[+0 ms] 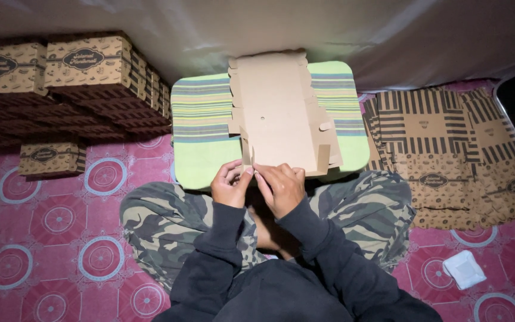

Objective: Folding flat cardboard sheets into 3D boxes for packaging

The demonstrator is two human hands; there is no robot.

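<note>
A flat, unfolded brown cardboard box blank (pixel 278 113) lies plain side up on a small green striped table (pixel 201 119). My left hand (pixel 230 183) and my right hand (pixel 282 187) meet at its near left corner, fingers pinching a small flap that stands up from the near edge. Both hands grip the cardboard there. I sit cross-legged in camouflage trousers and a dark long-sleeved top, knees under the table's front edge.
Stacks of finished printed brown boxes (pixel 84 71) stand at the left, with one small box (pixel 52 158) on the patterned red floor mat. A pile of flat printed blanks (pixel 448 155) lies to the right. A white packet (pixel 464 269) rests at the lower right.
</note>
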